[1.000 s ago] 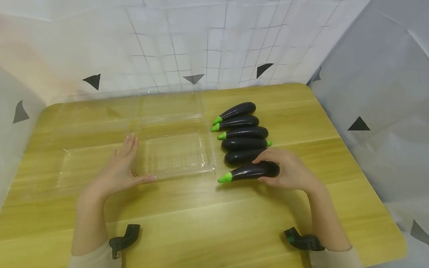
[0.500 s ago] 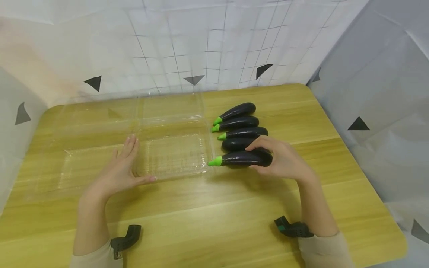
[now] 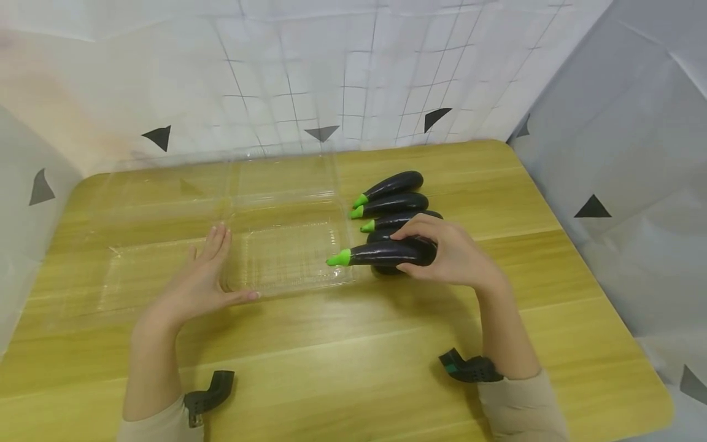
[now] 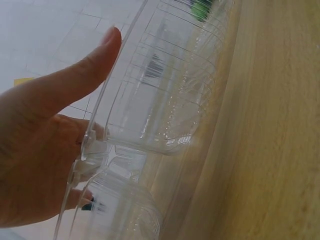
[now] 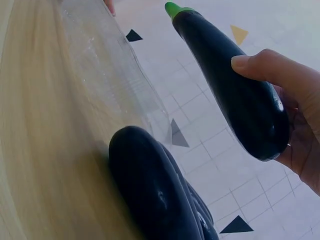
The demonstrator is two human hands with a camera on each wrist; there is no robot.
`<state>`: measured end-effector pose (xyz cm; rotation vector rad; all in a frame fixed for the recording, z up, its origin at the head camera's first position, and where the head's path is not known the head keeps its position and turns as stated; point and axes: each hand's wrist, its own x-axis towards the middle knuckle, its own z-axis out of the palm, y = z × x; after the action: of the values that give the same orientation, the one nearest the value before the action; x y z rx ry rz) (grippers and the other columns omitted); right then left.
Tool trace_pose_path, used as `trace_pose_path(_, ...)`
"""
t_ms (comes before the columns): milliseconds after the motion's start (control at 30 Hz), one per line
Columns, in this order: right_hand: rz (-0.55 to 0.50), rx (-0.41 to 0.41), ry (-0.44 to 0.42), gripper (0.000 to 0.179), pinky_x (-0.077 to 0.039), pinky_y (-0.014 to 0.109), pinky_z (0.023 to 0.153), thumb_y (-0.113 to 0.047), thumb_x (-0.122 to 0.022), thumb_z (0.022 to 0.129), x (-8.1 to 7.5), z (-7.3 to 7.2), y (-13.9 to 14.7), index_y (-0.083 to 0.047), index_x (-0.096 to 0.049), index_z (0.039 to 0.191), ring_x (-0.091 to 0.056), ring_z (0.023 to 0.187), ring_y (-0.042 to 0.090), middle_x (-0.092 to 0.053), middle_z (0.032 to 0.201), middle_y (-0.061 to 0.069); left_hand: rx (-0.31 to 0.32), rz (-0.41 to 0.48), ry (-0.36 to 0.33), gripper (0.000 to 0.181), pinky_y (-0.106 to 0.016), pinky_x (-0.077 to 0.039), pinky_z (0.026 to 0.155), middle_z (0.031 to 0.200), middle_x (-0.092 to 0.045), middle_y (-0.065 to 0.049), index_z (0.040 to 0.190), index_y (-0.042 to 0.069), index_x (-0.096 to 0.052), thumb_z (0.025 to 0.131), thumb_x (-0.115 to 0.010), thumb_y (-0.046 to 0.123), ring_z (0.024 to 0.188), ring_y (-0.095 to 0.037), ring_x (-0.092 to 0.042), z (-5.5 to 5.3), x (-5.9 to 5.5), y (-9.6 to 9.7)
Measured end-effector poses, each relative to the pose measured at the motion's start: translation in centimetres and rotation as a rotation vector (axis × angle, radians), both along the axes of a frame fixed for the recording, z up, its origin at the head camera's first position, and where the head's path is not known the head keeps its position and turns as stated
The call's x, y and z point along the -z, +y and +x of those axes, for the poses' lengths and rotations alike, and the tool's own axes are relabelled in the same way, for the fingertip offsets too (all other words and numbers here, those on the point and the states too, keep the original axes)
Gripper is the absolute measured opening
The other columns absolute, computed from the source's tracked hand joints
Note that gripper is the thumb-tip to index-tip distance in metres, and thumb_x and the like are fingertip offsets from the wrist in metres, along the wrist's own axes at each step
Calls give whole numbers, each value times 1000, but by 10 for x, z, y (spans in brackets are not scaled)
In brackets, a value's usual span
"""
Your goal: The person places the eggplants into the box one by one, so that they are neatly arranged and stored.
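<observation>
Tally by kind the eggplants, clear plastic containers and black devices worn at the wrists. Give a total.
Eggplants: 6, with 1 in the right hand and 5 on the table, some partly hidden
Clear plastic containers: 2, side by side
Black wrist devices: 2
Total: 10

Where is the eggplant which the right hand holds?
In the head view, the held eggplant is right of centre, in the right hand, above other eggplants, its green tip overlapping a clear container.
</observation>
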<state>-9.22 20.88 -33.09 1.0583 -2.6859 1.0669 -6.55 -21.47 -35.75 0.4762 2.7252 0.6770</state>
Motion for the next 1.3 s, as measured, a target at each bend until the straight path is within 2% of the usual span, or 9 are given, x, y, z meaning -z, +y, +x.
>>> trace_pose_path(467,-21,-24,36,38,-49,27,74,-25,-84,72,-7,-7,-21,-21,-70,107,-57,91,7,-63,106,-11,-14,2,-21,124,-54,11,114,157,18,-14,150,-4,4,77,-71,62,144,-30,14,2,1,0)
trace_pose_path(667,-59,-69,48,40,-48,25,74,-23,-85,71,-8,-12,-34,-17,-70,107,-57,90,9,-64,104,-7,-9,2,-15,125,-55,10,114,157,18,-15,151,-4,4,76,-71,61,144,-31,14,1,2,1)
trace_pose_path(967,-107,-129,102,42,-49,26,79,-20,-85,69,-3,-17,-55,-13,-70,108,-59,95,10,-65,104,-3,-18,-4,-5,124,-54,10,114,158,17,-14,151,-4,4,76,-73,59,145,-30,14,1,0,1)
trace_pose_path(1300,-97,-131,73,39,-50,29,78,-22,-82,74,8,-17,-79,-11,-70,110,-58,95,9,-65,104,-4,-23,-4,-6,125,-54,9,114,158,17,-14,151,-4,3,75,-74,59,145,-31,13,0,0,1)
